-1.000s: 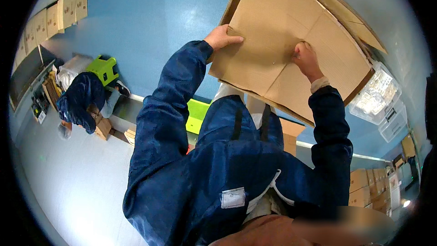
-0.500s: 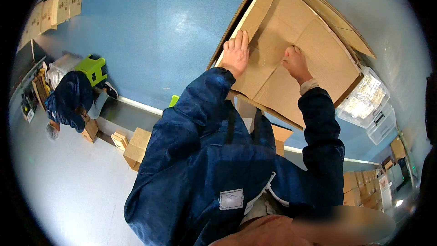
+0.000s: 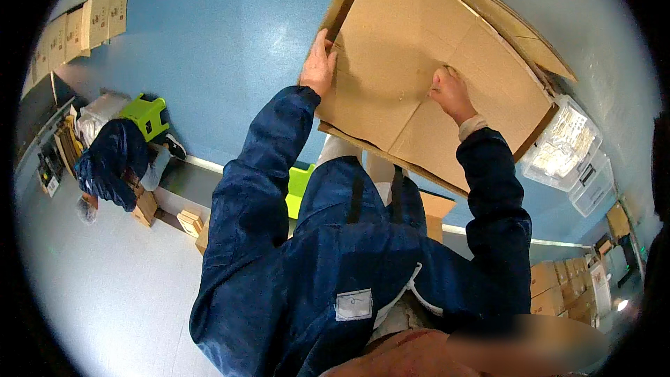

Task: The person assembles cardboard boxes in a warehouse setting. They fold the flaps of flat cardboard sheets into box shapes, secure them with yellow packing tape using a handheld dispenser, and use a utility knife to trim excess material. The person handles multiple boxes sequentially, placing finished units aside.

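Observation:
A large open cardboard box (image 3: 340, 8) stands in front of me, with a brown cardboard sheet (image 3: 391, 42) lying across its inside. My left hand (image 3: 319, 70) is at the box's left wall, its thumb on the inner side and its fingers over the rim. On the middle of the sheet rests my right hand (image 3: 450, 93), its fingers curled into a fist by a crease. Whatever those fingers may hold is hidden. Another flap (image 3: 516, 24) leans outward along the box's right side.
Right of the box are clear plastic bins (image 3: 569, 143), one filled with pale pieces. Under my left arm shows a green stool (image 3: 299, 188). At the far left a co-worker (image 3: 115, 164) bends over beside another green stool (image 3: 145, 115). Stacked cartons (image 3: 555, 283) stand at the lower right.
My left hand has moved left, from the sheet's raised left strip to the box wall. That strip now lies flatter inside the wall. My right hand has hardly moved.

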Available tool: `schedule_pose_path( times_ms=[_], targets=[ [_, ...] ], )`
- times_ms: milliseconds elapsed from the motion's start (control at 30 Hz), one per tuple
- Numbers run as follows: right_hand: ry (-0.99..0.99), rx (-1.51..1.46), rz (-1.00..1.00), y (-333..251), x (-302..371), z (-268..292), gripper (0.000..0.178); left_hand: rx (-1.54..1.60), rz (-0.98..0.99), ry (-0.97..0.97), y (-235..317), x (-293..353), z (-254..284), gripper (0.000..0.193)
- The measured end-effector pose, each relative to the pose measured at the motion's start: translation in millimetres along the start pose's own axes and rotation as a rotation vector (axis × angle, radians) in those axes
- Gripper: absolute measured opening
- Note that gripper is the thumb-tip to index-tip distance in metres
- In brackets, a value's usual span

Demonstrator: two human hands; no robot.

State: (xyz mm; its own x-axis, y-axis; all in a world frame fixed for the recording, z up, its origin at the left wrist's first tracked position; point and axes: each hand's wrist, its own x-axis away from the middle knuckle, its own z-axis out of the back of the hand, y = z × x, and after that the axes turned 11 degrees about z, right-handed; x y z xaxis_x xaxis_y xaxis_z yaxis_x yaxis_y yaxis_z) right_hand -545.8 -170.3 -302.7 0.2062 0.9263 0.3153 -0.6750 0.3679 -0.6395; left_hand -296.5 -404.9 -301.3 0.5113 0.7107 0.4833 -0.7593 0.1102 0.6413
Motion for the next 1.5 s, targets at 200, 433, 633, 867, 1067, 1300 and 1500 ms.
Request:
schedule_pose_path(
  times_ms=[200,433,633,867,1067,1300,1500],
  targets=[
    [-0.010,-0.020,0.012,2.4,1.9,-2.0,0.026,-0.379,-0.154,0.133,20.4,13.3,-30.8,0.055],
    [-0.017,0.003,-0.015,-5.4,-1.9,1.7,0.024,-0.165,-0.004,0.186,23.7,7.3,-55.3,0.085],
    [-0.024,0.121,0.008,-7.8,-4.1,0.8,0.021,-0.074,0.138,-0.081,22.2,-16.6,-38.6,0.087],
    [0.023,-0.065,0.074,-33.1,-4.8,15.9,0.023,-0.109,0.182,0.134,45.4,-3.1,-20.6,0.091],
    [0.050,-0.083,0.064,-34.3,-2.2,22.2,0.029,-0.104,0.141,0.213,38.7,-9.3,-19.3,0.088],
    [0.018,0.064,0.132,-22.4,14.6,21.1,0.031,-0.330,-0.106,0.254,46.9,-6.3,-35.7,0.072],
    [0.118,-0.093,0.147,-5.3,8.7,13.4,0.026,-0.305,-0.193,0.227,54.9,-2.8,-62.8,0.100]
  ],
)
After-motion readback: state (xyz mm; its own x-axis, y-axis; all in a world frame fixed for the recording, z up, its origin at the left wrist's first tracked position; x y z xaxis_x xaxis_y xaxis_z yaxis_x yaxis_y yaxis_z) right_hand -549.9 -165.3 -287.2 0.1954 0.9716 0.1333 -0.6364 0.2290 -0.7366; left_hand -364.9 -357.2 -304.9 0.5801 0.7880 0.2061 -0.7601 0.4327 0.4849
